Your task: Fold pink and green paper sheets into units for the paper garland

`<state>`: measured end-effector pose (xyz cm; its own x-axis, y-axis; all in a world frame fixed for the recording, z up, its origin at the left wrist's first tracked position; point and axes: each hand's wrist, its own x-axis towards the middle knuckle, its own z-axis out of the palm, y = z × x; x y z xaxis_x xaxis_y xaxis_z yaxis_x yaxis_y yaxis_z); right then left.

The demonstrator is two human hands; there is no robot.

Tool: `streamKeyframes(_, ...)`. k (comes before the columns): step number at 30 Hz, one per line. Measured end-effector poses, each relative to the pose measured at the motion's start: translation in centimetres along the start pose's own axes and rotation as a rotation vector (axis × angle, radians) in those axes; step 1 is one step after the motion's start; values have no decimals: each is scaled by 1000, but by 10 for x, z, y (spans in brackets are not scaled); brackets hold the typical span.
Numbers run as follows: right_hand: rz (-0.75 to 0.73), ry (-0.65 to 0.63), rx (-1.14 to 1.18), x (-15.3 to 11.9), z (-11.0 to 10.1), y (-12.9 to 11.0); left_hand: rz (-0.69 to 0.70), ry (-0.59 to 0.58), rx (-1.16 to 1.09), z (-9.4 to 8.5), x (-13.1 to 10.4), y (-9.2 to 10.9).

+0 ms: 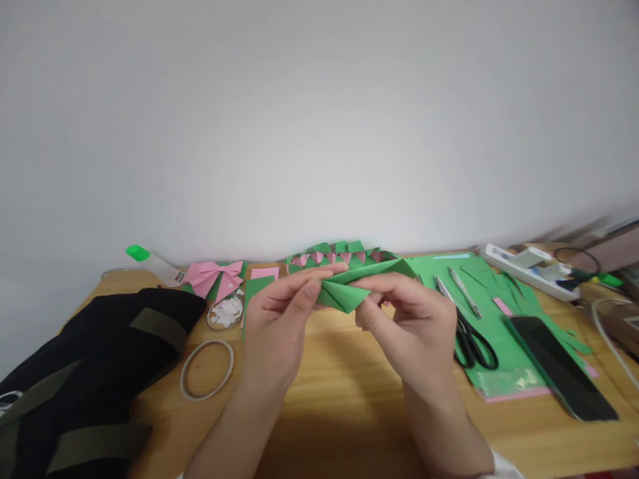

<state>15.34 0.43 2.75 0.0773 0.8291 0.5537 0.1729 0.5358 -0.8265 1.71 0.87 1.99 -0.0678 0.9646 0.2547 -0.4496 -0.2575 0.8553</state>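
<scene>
Green folded paper (357, 283), creased to a point, pinched between fingers of left hand (279, 326) and right hand (409, 326), held above wooden counter (339, 392); scissors (472, 339) beside right hand

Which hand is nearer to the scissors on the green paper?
The right hand: the scissors lie just to its right, almost touching. The left hand is farther left, beyond the folded green paper both hold.
</scene>
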Motion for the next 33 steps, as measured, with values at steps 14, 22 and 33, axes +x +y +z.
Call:
streamKeyframes(14,131,-75,135,5,-2,-4,-31,23,-20,0,0,-1)
streamKeyframes(22,146,-41,-27,5,1,-8,-145,118,-86,2,4,-1)
streamKeyframes(33,207,-50,80,8,1,0,-265,187,-51,-1,9,1)
